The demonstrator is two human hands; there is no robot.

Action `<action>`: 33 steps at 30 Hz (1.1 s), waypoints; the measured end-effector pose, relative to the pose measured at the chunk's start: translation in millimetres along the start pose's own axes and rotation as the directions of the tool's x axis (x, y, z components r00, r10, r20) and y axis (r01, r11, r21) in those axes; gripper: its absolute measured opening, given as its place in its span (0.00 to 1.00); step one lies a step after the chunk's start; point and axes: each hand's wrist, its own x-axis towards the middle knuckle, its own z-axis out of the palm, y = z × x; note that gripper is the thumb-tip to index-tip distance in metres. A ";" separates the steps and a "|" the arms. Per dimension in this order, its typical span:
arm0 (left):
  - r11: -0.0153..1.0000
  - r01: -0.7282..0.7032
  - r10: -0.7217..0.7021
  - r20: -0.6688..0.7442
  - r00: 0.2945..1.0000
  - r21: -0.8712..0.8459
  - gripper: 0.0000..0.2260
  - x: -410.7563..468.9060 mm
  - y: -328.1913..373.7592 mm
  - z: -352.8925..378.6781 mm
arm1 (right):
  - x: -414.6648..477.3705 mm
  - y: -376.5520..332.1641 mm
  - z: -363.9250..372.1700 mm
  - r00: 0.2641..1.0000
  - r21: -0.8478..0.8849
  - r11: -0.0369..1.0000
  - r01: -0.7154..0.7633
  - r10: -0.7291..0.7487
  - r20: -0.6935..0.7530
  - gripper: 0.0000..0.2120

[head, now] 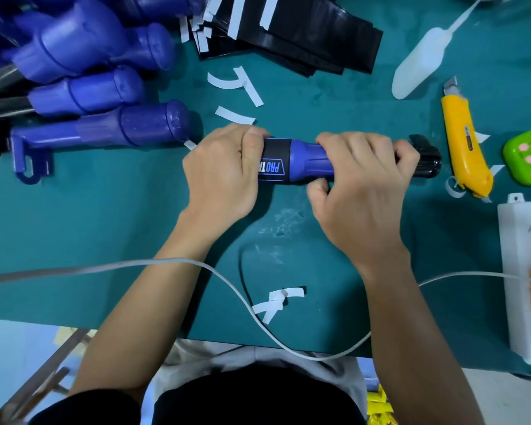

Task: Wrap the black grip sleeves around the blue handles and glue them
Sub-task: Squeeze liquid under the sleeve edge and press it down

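Mid-table | one blue handle (304, 161), one black sleeve (275, 152) | left hand (218, 174), right hand (362, 182): fingers clamped on handle

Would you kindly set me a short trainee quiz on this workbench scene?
1. True or false: a black sleeve already sits on the held blue handle.
2. Right of that handle lies: A yellow knife; B hammer; C paintbrush?
3. Fill in: the ___ hand grips the sleeved end.
Key: 1 true; 2 A; 3 left hand.
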 end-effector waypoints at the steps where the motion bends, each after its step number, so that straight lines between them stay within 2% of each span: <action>1: 0.998 0.011 -0.010 0.012 1.000 -0.060 0.20 0.7 -2.3 0.2 | -0.7 -0.2 -0.3 1.000 0.013 1.000 -0.003 0.003 0.002 0.16; 3: 0.989 -0.013 0.013 -0.001 1.000 -0.147 0.20 0.8 -3.1 2.1 | -1.7 -1.8 -0.6 1.000 0.034 0.999 -0.011 0.011 -0.002 0.17; 7: 0.988 -0.013 0.000 -0.080 0.997 -0.156 0.19 -3.9 -0.7 11.5 | -2.2 -7.9 2.3 0.998 0.025 0.998 -0.058 0.057 0.018 0.29; 9: 0.987 -0.034 0.018 -0.103 0.995 -0.158 0.19 -4.3 -2.9 12.5 | -2.5 -8.7 2.9 0.998 0.040 0.998 -0.057 0.057 0.000 0.25; 12: 0.970 -0.009 -0.008 -0.066 0.998 -0.244 0.18 -4.6 -2.5 10.8 | -1.8 -5.3 2.2 0.996 0.142 0.988 -0.065 0.072 -0.047 0.15; 15: 0.887 0.103 -0.105 0.021 0.994 -0.450 0.17 -3.4 -0.5 11.2 | -2.7 -3.0 2.0 0.995 0.147 0.986 -0.079 0.087 -0.046 0.12; 17: 0.859 0.103 -0.103 0.029 0.994 -0.502 0.18 -4.8 -0.2 10.6 | -2.7 -0.9 1.2 0.998 0.143 0.988 -0.063 0.065 -0.010 0.12; 18: 0.892 0.055 -0.059 0.003 0.998 -0.448 0.18 -6.3 -0.6 9.9 | -2.6 0.8 0.7 0.999 0.147 0.988 -0.045 0.042 0.026 0.12; 20: 0.971 -0.104 0.095 -0.050 0.994 -0.213 0.14 -11.1 0.6 9.9 | -3.0 5.4 -1.2 0.995 0.143 0.990 -0.006 -0.009 0.104 0.15; 21: 0.980 -0.153 0.144 -0.071 0.987 -0.128 0.13 -12.7 1.2 11.2 | -3.4 8.2 -2.4 0.990 0.140 0.990 0.013 -0.032 0.136 0.17; 23: 0.978 -0.186 0.178 -0.090 0.980 -0.098 0.11 -11.5 1.7 13.5 | -3.4 13.9 -3.9 0.980 0.147 0.988 0.038 -0.066 0.185 0.20; 25: 0.966 -0.191 0.178 -0.087 0.980 -0.177 0.12 -9.1 -1.5 13.2 | -2.9 17.6 -3.3 0.975 0.164 0.986 0.041 -0.075 0.208 0.21; 28: 0.936 -0.009 -0.001 -0.027 1.000 -0.351 0.14 -5.5 -5.7 4.7 | -4.3 19.8 0.5 0.983 0.149 0.989 0.018 -0.045 0.177 0.20; 29: 0.924 0.022 -0.019 0.011 1.000 -0.383 0.14 -3.6 -6.7 0.3 | -4.2 20.3 1.8 0.984 0.134 0.991 0.011 -0.035 0.175 0.19; 31: 0.931 0.017 0.046 0.166 0.985 -0.365 0.13 -1.1 -11.4 -11.5 | -0.3 18.8 2.5 0.975 0.132 0.991 0.006 -0.034 0.218 0.17; 33: 0.954 -0.051 0.155 0.338 0.928 -0.296 0.22 2.9 -23.0 -27.6 | 5.3 13.2 -3.9 0.955 0.156 0.988 0.014 -0.060 0.292 0.17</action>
